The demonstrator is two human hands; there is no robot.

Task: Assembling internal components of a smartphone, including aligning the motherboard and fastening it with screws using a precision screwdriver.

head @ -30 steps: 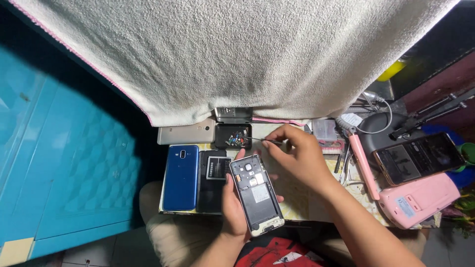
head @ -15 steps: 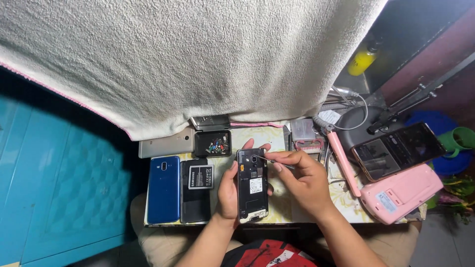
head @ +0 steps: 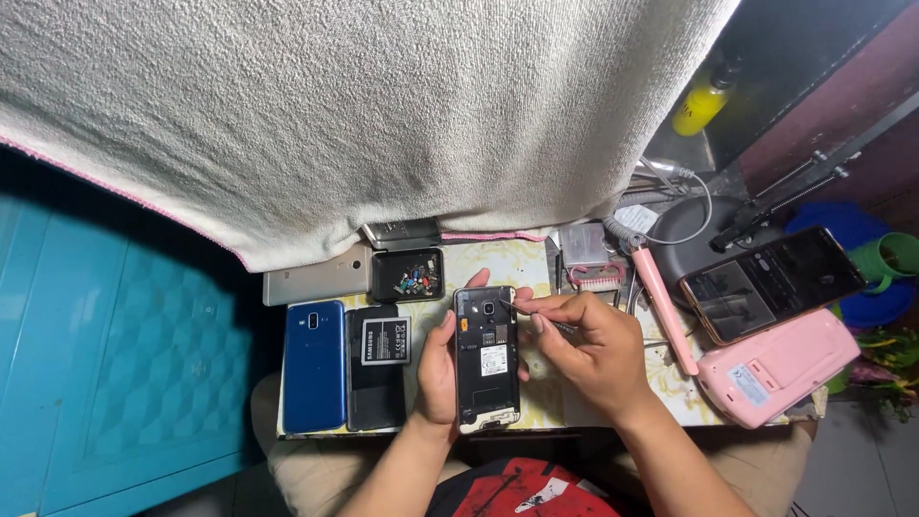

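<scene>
Small cluttered table with a pale patterned top, seen from above, teal panelling to the left and a white towel hanging over the far side. Nearest: left hand, its grip closed around the lower left edge of an opened phone, back cover off, dark inner frame and a white label exposed, held upright just above the table. Right hand, fingers pinched shut on a thin dark tool, its tip at the phone's upper right corner, beside the camera. Left of the phone, lying flat: a black battery resting on a black cover, then a blue phone back touching it. Further back: a small black tray of tiny mixed parts, a silver phone beside it, partly under the towel. Right side: a pink-handled tool lying at a slant, a pink device at the table's right edge, a dark-screened phone propped above it. Farthest: a yellow bottle at upper right, a green cup at the right margin.
</scene>
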